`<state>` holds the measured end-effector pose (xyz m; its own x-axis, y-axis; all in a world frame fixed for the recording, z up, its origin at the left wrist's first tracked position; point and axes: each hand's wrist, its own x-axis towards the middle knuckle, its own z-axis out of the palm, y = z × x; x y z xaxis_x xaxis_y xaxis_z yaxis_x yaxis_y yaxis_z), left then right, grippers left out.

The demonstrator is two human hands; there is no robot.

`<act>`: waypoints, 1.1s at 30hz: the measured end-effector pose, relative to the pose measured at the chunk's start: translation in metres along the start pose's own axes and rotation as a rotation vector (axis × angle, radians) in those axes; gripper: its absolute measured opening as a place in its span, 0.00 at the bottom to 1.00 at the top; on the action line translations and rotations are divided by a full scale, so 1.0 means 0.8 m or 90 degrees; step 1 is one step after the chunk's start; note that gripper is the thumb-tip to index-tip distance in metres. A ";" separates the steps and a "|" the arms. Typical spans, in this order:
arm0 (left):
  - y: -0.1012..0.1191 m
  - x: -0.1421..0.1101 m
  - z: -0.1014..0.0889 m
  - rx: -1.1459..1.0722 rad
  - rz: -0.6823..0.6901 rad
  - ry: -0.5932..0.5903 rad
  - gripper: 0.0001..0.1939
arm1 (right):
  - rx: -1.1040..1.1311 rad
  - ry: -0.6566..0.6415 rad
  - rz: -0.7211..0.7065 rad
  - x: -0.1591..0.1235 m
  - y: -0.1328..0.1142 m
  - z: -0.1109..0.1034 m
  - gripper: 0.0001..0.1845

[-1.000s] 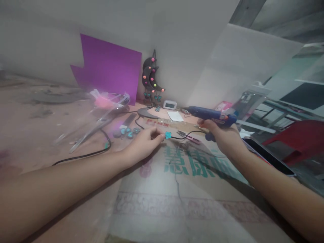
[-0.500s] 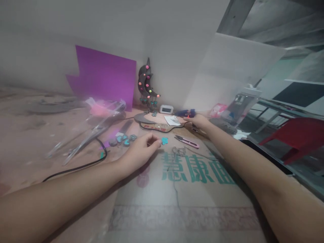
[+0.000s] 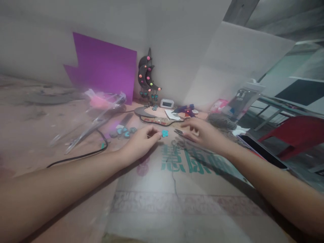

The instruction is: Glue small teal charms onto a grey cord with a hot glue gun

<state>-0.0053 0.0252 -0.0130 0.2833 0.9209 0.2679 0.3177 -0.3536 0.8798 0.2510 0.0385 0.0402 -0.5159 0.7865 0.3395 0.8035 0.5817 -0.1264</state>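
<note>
Left hand: the left hand (image 3: 143,140) is narrow, its fingertips pinched at the edge of a teal flower (image 3: 165,133).
Flower: held above the front part of the tabletop (image 3: 83,189), between the two hands.
Right hand: the right hand (image 3: 202,135) is at the snips (image 3: 178,131), fingers curled over the handle end; the blades point toward the flower. Whether the grip is closed cannot be told.
Clear wrap: on the left, crumpled clear plastic (image 3: 95,123) with something pink (image 3: 100,102) in or under it; the blur hides which.
Clear container: on the right, a see-through container (image 3: 244,101) leans at a tilt; its contents are too blurred to name. A pink packet (image 3: 219,105) is just beside it.
Small parts: teal and grey pieces (image 3: 124,131) lie loose left of the flower.
Glue gun: the blue glue gun (image 3: 186,110) rests near the white clock (image 3: 167,103), a small red light showing.
Back: a moon ornament (image 3: 149,76) with coloured dots is against the wall, right of the purple sheet (image 3: 106,67).
Right side: grey yarn (image 3: 221,121) sits near the container, with a dark-screened phone (image 3: 263,152) closer to the person.
</note>
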 end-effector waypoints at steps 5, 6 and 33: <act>0.001 0.001 0.000 0.021 0.017 0.006 0.12 | 0.119 -0.118 -0.139 -0.026 -0.057 0.025 0.14; 0.002 0.002 0.000 0.026 0.016 0.003 0.12 | 0.130 -0.119 -0.143 -0.028 -0.059 0.031 0.11; 0.016 -0.010 0.002 0.157 0.098 -0.130 0.09 | 0.085 0.160 -0.114 -0.034 -0.062 0.049 0.07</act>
<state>-0.0023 0.0129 -0.0046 0.5119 0.8107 0.2842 0.4595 -0.5379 0.7068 0.2137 -0.0038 0.0009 -0.5431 0.6027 0.5846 0.6521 0.7414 -0.1585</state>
